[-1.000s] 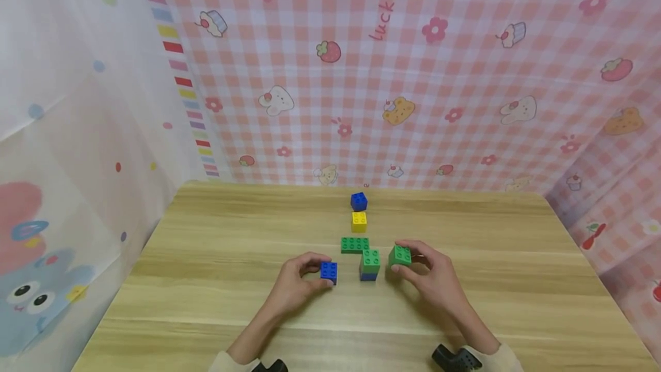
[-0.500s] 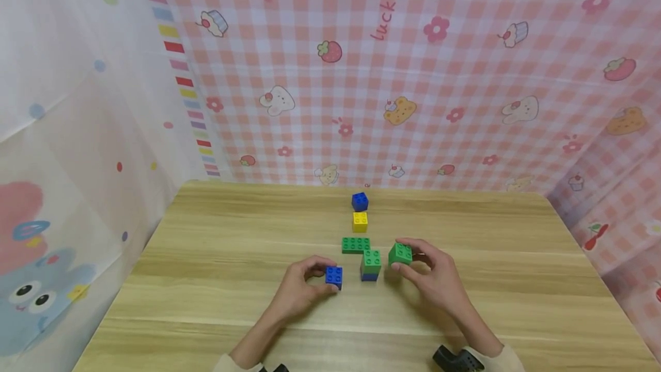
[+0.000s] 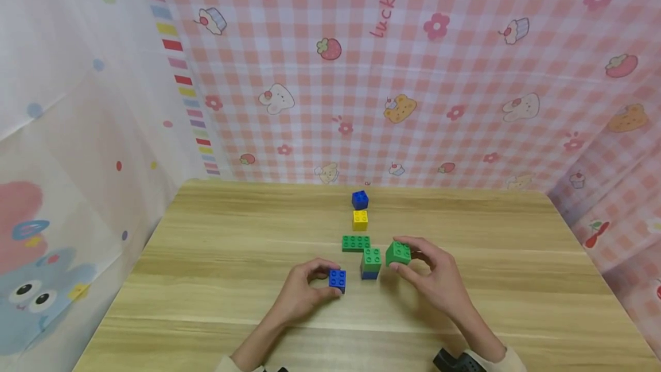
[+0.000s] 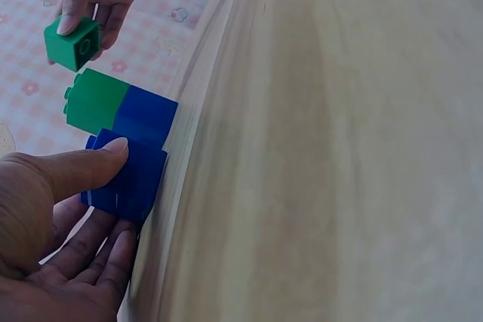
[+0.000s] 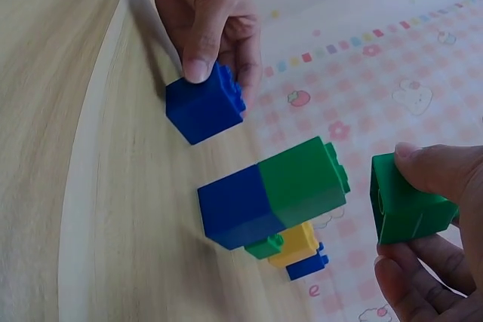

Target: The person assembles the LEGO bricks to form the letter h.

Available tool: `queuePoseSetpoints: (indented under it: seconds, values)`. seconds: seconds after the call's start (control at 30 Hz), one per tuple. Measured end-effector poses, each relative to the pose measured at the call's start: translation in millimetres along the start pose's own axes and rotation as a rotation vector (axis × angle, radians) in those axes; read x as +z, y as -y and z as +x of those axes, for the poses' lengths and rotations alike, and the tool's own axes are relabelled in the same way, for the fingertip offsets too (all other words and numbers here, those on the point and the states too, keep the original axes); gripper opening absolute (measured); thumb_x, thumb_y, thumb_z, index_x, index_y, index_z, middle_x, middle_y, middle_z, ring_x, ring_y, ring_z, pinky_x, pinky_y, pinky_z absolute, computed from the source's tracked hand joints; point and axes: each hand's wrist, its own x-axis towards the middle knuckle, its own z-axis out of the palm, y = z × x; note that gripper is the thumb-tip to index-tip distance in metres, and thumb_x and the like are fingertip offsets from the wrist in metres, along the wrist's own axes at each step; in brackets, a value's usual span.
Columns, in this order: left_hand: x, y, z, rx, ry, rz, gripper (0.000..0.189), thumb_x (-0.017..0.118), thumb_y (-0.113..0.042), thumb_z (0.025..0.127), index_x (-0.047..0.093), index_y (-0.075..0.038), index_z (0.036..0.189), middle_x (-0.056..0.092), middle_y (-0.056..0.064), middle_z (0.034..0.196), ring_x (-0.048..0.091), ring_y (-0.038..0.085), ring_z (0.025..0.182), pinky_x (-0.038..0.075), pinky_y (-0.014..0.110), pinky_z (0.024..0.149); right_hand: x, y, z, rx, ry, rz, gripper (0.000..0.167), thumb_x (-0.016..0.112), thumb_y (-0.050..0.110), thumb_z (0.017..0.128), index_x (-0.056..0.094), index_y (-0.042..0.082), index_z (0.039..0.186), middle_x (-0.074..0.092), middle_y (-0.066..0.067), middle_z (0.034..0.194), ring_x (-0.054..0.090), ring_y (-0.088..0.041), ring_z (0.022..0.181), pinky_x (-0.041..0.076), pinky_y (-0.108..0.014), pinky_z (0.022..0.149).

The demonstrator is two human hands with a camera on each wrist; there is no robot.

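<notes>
Now, everything centres on the upright two-block stack of studded plastic, bright green over dark blue (image 3: 371, 263), standing on the light wood-grain tabletop (image 3: 248, 234) between the two hands. From the left hand (image 3: 301, 296) it lies to the right and slightly farther out; from the right hand (image 3: 436, 273) it lies to the left. Its long axis runs straight up. Which hand is nearer? From above, the right hand's load shows the narrower gap, and neither load appears to touch.

And look at that left hand: thumb on the near side, fingers on the far side, pinching a square blue plastic block (image 3: 337, 282), studs up, low by the tabletop; whether it rests there is hard to tell. Over to the right hand, which pinches a square green plastic block (image 3: 399, 253) the same way, raised clear, around the stack's top level, tilted a little, hollow underside showing.

Beyond both hands: a flat green eight-stud brick (image 3: 356, 243) lying crosswise, then a yellow square block (image 3: 360, 220), then another blue one (image 3: 360, 200), farthest out.
</notes>
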Motion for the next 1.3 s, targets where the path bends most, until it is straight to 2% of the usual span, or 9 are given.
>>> queuePoseSetpoints:
  seconds: [0.27, 0.37, 0.57, 0.83, 1.1, 1.3]
  values:
    - [2.2, -2.1, -1.4, -0.019, 0.020, -0.008, 0.041, 0.087, -0.014, 0.081, 0.072, -0.017, 0.119, 0.073, 0.003, 0.118, 0.066, 0.021, 0.113, 0.055, 0.044, 0.105, 2.4, 8.4, -2.3, -0.057, 0.002, 0.029, 0.048, 0.083, 0.020, 0.087, 0.067, 0.029, 0.131, 0.071, 0.008, 0.123, 0.066, -0.005, 0.101, 0.060, -0.031, 0.094]
    - [3.7, -2.6, -2.9, -0.032, 0.023, -0.019, 0.041, 0.087, -0.014, 0.081, 0.073, -0.018, 0.118, 0.073, 0.003, 0.119, 0.066, 0.021, 0.113, 0.056, 0.045, 0.104, 4.4, 11.7, -3.6, -0.070, 0.012, 0.033, 0.048, 0.084, 0.020, 0.086, 0.067, 0.028, 0.130, 0.072, 0.008, 0.122, 0.065, -0.005, 0.099, 0.061, -0.032, 0.093]
    - [7.0, -2.3, -3.9, -0.019, 0.017, -0.010, 0.038, 0.088, -0.014, 0.080, 0.074, -0.019, 0.115, 0.073, 0.003, 0.118, 0.066, 0.020, 0.111, 0.056, 0.042, 0.103, 8.7, 17.3, -5.7, -0.069, 0.036, 0.049, 0.047, 0.084, 0.023, 0.086, 0.067, 0.029, 0.130, 0.072, 0.008, 0.121, 0.065, -0.006, 0.101, 0.062, -0.040, 0.093]
    - [9.7, -2.2, -5.7, -0.023, 0.015, 0.007, 0.038, 0.089, -0.015, 0.080, 0.074, -0.019, 0.114, 0.073, 0.001, 0.119, 0.066, 0.018, 0.111, 0.057, 0.037, 0.101, 15.5, 23.3, -8.3, -0.038, 0.067, 0.061, 0.046, 0.083, 0.029, 0.087, 0.068, 0.020, 0.130, 0.071, 0.010, 0.122, 0.066, -0.007, 0.103, 0.061, -0.037, 0.095]
    - [13.1, -3.4, -7.6, -0.018, 0.028, -0.012, 0.038, 0.089, -0.015, 0.079, 0.074, -0.019, 0.113, 0.073, 0.001, 0.117, 0.067, 0.017, 0.109, 0.057, 0.028, 0.098, 23.4, 27.7, -9.5, -0.063, 0.079, 0.087, 0.049, 0.085, 0.027, 0.085, 0.067, 0.017, 0.130, 0.072, 0.008, 0.121, 0.067, -0.008, 0.099, 0.062, -0.039, 0.093]
    - [15.5, -3.3, -10.7, -0.017, 0.034, -0.001, 0.039, 0.090, -0.016, 0.078, 0.074, -0.020, 0.113, 0.074, 0.000, 0.116, 0.067, 0.017, 0.108, 0.057, 0.029, 0.097, 30.2, 30.5, -11.3, -0.066, 0.094, 0.083, 0.047, 0.086, 0.027, 0.084, 0.068, 0.023, 0.127, 0.072, 0.011, 0.115, 0.067, -0.006, 0.098, 0.063, -0.037, 0.091]
